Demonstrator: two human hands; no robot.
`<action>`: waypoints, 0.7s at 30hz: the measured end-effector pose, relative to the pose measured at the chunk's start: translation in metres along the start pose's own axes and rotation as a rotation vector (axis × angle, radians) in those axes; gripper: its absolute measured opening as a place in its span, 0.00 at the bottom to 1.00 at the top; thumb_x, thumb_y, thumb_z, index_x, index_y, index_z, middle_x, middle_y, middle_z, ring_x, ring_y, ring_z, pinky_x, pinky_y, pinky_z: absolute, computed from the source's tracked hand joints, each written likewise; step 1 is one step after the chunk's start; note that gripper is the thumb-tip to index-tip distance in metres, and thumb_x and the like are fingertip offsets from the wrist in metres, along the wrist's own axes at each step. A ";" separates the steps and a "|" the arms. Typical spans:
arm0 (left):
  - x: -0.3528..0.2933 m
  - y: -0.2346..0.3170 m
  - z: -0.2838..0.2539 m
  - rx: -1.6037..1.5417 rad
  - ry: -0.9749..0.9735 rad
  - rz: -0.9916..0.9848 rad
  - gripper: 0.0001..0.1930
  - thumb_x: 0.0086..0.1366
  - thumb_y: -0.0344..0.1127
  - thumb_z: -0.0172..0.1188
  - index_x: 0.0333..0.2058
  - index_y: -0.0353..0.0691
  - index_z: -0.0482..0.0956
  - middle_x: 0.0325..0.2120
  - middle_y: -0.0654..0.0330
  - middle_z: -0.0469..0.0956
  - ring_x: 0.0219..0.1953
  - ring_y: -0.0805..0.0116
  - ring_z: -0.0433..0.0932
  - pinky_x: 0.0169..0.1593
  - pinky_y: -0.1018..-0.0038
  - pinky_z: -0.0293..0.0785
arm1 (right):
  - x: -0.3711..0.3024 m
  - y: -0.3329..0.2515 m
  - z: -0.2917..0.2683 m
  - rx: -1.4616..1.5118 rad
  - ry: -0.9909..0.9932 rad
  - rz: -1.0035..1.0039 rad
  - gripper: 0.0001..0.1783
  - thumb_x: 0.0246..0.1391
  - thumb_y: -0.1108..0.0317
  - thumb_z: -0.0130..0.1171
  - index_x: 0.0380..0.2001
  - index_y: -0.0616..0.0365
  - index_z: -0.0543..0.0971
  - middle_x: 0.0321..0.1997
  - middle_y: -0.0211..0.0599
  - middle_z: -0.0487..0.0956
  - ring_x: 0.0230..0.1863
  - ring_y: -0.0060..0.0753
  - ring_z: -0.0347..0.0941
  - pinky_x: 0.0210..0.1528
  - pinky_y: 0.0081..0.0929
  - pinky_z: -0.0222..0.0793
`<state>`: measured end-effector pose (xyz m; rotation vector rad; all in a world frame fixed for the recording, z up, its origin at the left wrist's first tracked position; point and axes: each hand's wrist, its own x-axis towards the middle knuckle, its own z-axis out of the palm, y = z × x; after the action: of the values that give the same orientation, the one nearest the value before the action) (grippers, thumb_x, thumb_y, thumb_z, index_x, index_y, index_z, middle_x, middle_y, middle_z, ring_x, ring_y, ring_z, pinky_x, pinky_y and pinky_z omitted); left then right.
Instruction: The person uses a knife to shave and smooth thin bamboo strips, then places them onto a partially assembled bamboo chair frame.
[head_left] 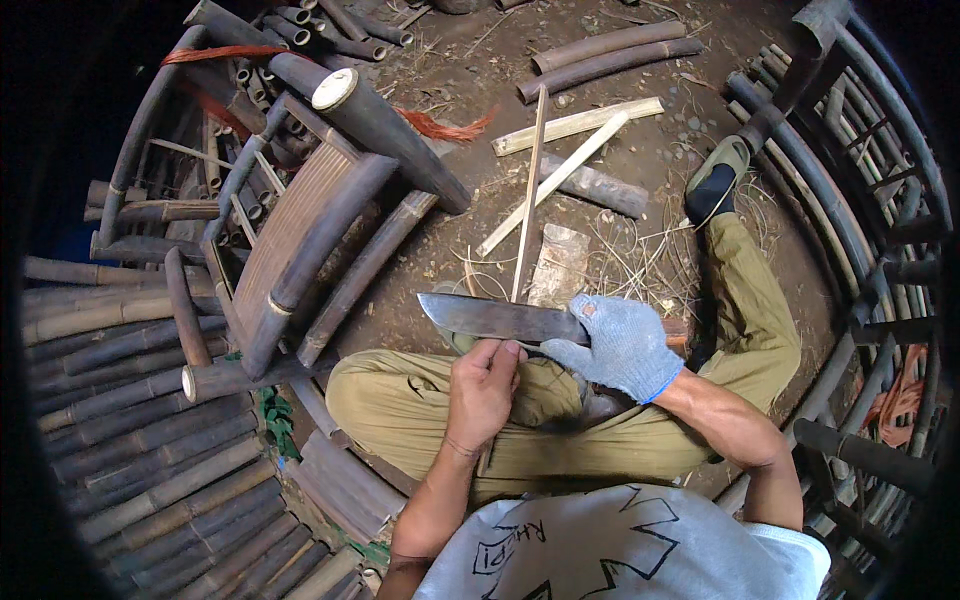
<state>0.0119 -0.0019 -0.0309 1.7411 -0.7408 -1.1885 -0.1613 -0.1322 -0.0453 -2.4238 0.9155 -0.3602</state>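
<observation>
My right hand (628, 345), in a pale grey work glove with a hole worn in it, is closed at the near end of a wide-bladed machete (500, 318). The handle is hidden by the glove. The dark blade points left and lies across a long thin bamboo strip (530, 200). My bare left hand (482, 390) is closed around the strip just below the blade, thumb and fingers pinched together. The strip runs away from me over the ground, and a short bit of it shows below my fist near my lap.
A bamboo chair (310, 230) stands at left beside a floor of bamboo poles (150, 420). Ahead lie split bamboo pieces (580, 125), a round log (595, 185), a wooden block (560, 265) and curled shavings (650, 260). A bamboo frame (880, 230) rises at right.
</observation>
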 end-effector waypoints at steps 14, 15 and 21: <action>-0.077 -0.020 -0.016 0.274 -0.086 0.113 0.18 0.72 0.28 0.51 0.59 0.33 0.74 0.26 0.62 0.73 0.27 0.75 0.69 0.32 0.79 0.68 | 0.052 0.091 -0.025 -0.039 0.263 0.394 0.33 0.61 0.36 0.49 0.37 0.59 0.81 0.34 0.54 0.83 0.39 0.59 0.80 0.42 0.49 0.75; -0.091 -0.026 -0.021 0.261 -0.119 0.131 0.18 0.73 0.28 0.50 0.59 0.34 0.74 0.26 0.63 0.73 0.25 0.75 0.69 0.31 0.79 0.68 | 0.057 0.119 -0.038 -0.041 0.269 0.494 0.33 0.62 0.36 0.48 0.35 0.60 0.81 0.34 0.55 0.82 0.40 0.60 0.79 0.43 0.48 0.74; -0.081 -0.016 -0.027 -0.212 -0.061 -0.151 0.19 0.76 0.34 0.46 0.61 0.38 0.72 0.19 0.66 0.71 0.16 0.81 0.64 0.22 0.82 0.63 | 0.047 0.088 -0.053 0.095 0.296 0.319 0.27 0.64 0.44 0.52 0.33 0.61 0.81 0.33 0.57 0.81 0.40 0.60 0.79 0.41 0.48 0.73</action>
<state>0.0078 0.0815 -0.0077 1.6119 -0.5052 -1.3754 -0.1957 -0.2402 -0.0471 -2.1251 1.3580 -0.6367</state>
